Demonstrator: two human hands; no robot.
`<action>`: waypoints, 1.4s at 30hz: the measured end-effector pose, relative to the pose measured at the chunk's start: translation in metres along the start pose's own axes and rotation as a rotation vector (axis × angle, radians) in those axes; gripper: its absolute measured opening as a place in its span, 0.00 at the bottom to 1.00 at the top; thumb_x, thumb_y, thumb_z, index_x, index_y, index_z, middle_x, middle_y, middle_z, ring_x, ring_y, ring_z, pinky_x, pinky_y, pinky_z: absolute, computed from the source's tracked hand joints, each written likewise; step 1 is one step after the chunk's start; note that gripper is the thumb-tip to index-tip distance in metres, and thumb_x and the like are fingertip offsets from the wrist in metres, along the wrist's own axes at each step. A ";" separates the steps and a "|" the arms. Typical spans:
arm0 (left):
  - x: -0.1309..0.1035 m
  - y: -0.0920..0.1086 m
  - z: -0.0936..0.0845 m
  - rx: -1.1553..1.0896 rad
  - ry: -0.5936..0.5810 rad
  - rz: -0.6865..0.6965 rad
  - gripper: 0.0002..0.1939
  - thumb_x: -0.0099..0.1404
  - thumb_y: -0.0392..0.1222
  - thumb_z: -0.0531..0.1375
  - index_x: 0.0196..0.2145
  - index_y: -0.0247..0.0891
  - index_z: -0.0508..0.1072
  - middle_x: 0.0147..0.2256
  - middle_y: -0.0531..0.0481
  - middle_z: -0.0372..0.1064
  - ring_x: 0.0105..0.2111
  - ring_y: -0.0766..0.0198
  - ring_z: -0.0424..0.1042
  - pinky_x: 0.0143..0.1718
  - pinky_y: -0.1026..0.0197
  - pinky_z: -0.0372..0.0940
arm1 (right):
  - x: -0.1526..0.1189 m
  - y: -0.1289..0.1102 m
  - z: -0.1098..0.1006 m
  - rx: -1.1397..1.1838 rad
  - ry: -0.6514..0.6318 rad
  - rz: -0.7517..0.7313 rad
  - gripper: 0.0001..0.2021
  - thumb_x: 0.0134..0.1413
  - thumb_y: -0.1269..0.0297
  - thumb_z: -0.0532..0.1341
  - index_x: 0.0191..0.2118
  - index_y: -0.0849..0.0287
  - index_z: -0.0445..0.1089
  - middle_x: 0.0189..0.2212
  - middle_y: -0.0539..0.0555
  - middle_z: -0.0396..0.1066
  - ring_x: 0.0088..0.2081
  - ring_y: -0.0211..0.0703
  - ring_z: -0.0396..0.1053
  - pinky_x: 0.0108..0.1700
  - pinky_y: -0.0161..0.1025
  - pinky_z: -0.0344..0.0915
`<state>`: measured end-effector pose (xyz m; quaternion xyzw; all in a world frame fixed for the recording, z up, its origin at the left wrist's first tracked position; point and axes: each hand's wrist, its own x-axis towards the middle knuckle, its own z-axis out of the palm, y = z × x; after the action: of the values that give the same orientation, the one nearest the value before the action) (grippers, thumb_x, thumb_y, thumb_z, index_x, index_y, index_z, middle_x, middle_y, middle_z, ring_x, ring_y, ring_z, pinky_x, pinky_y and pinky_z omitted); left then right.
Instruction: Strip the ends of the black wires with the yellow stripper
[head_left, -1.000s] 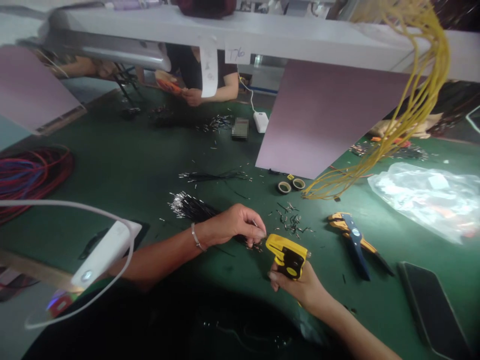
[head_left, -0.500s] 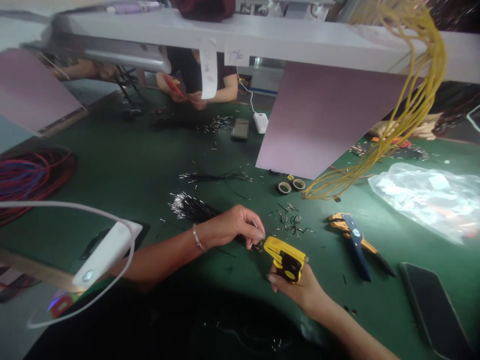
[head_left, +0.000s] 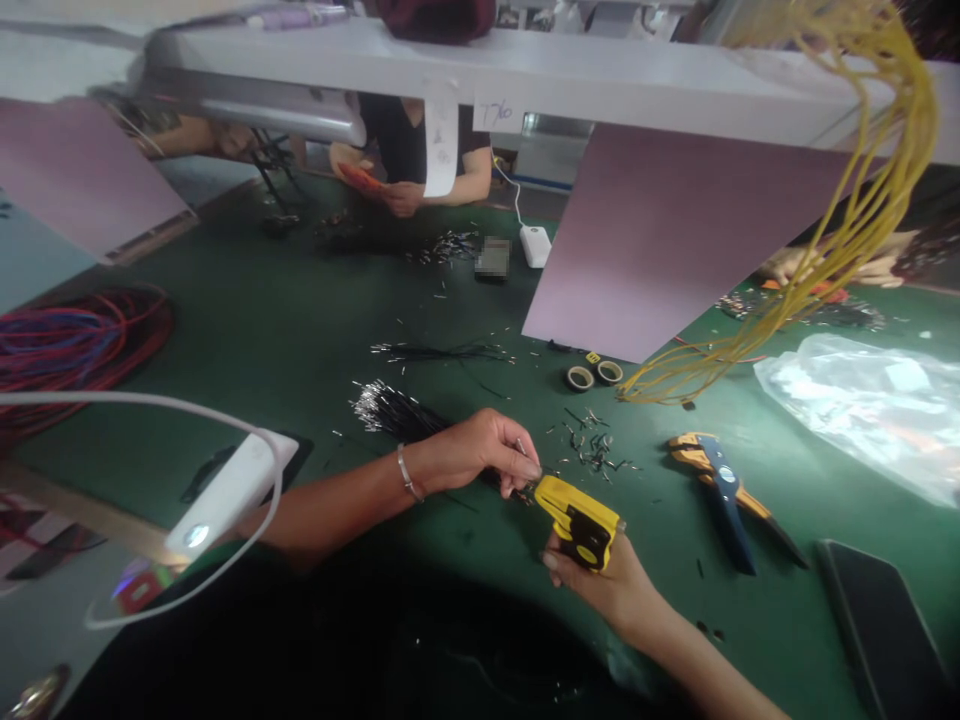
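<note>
Right hand (head_left: 600, 585) clenched on yellow stripper (head_left: 579, 520), nose aimed up-left. Left hand (head_left: 480, 452) pinching a thin black wire (head_left: 525, 487) at that nose, just beside it; wire bundle (head_left: 394, 412) behind, on green mat (head_left: 300, 330).

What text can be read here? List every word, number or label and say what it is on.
"T76", handwritten, though the first character is unsure: on the small white label stuck to the front edge of the white shelf.
White paper strip hanging beside it: faint marks, too blurred to read.
Yellow tool in the right hand: no readable marking.
Small dark thing on the green table: blurred out, unreadable.
</note>
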<state>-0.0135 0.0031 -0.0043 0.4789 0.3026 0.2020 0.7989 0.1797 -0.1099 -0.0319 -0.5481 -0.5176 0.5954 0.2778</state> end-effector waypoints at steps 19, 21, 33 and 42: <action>-0.005 0.007 0.000 0.107 0.033 0.016 0.06 0.50 0.37 0.67 0.24 0.31 0.74 0.18 0.53 0.67 0.16 0.73 0.63 0.18 0.69 0.60 | 0.000 -0.006 0.002 -0.041 -0.042 -0.031 0.11 0.44 0.59 0.64 0.25 0.60 0.63 0.19 0.48 0.62 0.23 0.37 0.58 0.27 0.36 0.58; -0.005 0.009 0.000 0.137 0.034 0.020 0.06 0.50 0.36 0.66 0.24 0.31 0.74 0.18 0.52 0.67 0.16 0.73 0.63 0.17 0.69 0.59 | -0.001 -0.006 0.002 -0.034 -0.057 -0.031 0.10 0.44 0.60 0.64 0.26 0.60 0.62 0.20 0.48 0.61 0.23 0.37 0.58 0.26 0.36 0.58; -0.014 0.010 0.003 0.152 0.103 0.007 0.06 0.51 0.37 0.65 0.23 0.31 0.73 0.17 0.54 0.66 0.15 0.74 0.62 0.19 0.69 0.57 | -0.003 -0.016 0.004 -0.032 -0.043 -0.031 0.07 0.42 0.66 0.63 0.26 0.60 0.63 0.21 0.47 0.61 0.24 0.35 0.57 0.27 0.33 0.57; -0.012 0.015 0.008 0.174 0.141 0.016 0.08 0.48 0.40 0.66 0.22 0.32 0.72 0.15 0.55 0.65 0.16 0.72 0.61 0.18 0.68 0.58 | 0.000 -0.014 -0.001 0.022 -0.055 -0.026 0.06 0.39 0.72 0.63 0.27 0.61 0.65 0.20 0.44 0.61 0.22 0.32 0.57 0.25 0.30 0.56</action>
<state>-0.0176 -0.0027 0.0157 0.5336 0.3705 0.2146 0.7294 0.1771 -0.1052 -0.0191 -0.5217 -0.5255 0.6122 0.2773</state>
